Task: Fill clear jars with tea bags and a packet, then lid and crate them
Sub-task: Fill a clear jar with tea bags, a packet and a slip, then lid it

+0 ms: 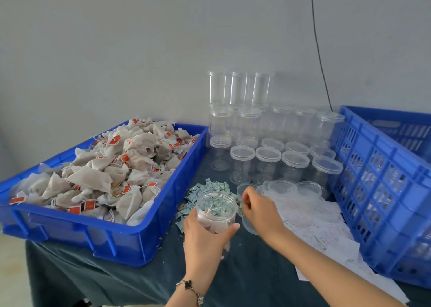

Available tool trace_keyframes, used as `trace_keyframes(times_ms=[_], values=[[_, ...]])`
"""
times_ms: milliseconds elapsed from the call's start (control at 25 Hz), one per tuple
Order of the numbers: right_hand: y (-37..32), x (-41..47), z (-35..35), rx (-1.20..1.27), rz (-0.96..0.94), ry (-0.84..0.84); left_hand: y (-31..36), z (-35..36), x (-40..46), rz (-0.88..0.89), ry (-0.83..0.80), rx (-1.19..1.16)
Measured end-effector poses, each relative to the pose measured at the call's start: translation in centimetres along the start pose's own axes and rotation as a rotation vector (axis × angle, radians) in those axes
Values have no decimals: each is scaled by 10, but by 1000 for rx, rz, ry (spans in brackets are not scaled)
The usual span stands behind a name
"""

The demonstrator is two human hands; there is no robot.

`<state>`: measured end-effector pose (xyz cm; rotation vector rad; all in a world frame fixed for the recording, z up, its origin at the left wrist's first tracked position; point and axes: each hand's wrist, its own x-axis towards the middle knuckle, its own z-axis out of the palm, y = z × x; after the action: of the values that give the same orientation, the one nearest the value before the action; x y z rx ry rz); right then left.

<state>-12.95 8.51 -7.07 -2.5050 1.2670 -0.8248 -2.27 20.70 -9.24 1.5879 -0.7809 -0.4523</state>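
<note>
Your left hand [205, 234] grips the tea-bagged jar [215, 215] above the tabletop [251, 267], your right hand [258, 207] pinches a packet [241, 206] beside its mouth; packet, lid, crating remain.

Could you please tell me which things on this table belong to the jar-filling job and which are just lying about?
Job: open jar held by left hand; right hand at the packets; tea bags in blue tray; loose lids; stacked jars; blue crate.

Lying about: papers; black cable.
</note>
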Motion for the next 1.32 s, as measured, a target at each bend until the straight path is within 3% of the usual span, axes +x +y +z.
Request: trace_keyframes(times_ms=[120, 320, 720, 880, 1040, 1120, 1320], values=[[2, 10, -20, 225, 164, 36, 1, 6, -1, -2, -29, -5], [-6, 23, -13, 370, 268, 33, 5, 2, -2, 14, -41, -23], [-49, 30, -38, 594, 156, 20, 2, -12, 0, 23, 2, -1], [-44, 1, -79, 434, -72, -62, 5, -1, -1, 11, -68, -49], [-28, -15, -103, 180, -124, -179, 10, 20, -14, 29, -187, -115], [-17, -17, -112, 118, -92, -271, 8, 30, -20, 41, -254, -149], [41, -34, -124, 7, 202, -178, -2, 58, -45, 35, -446, -213]])
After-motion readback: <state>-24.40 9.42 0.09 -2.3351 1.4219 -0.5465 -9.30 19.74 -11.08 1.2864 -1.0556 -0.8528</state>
